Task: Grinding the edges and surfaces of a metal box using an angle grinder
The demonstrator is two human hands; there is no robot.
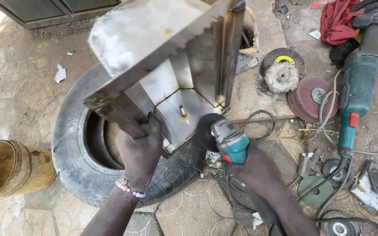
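The left hand (140, 150) has its grip wrapped around the lower corner post of a welded sheet-metal box (171, 65), fingers curled tight on the rusty edge, with a beaded bracelet (127, 188) on the wrist. The box sits tilted with its open side toward the camera, propped on an old car tyre (73, 144) that lies flat on the paved floor (189, 209); a short stud stands up from the inner bottom plate of the box.

The right hand (259, 170) has its grip closed around the body of a small teal angle grinder (230, 142). The grinder's dark disc (206, 131) is at 9 o'clock from its head and sits just beside the lower edge of the box, near the inner plate; whether it touches the metal cannot be told.

At 3 o'clock from the box a larger teal grinder with a red switch (357, 91) lies on the ground, its cable (329, 126) looping below. Between it and the box rest a wire brush wheel (281, 78), a flap disc (285, 59) and a reddish abrasive disc (309, 100). At 4 o'clock lies a green disc (316, 191) among metal scraps. At 1 o'clock sits a heap of red and yellow cloth (342, 22). At 8 o'clock, well apart from the tyre's far side, lies a yellowish bucket (12, 168) on its side.
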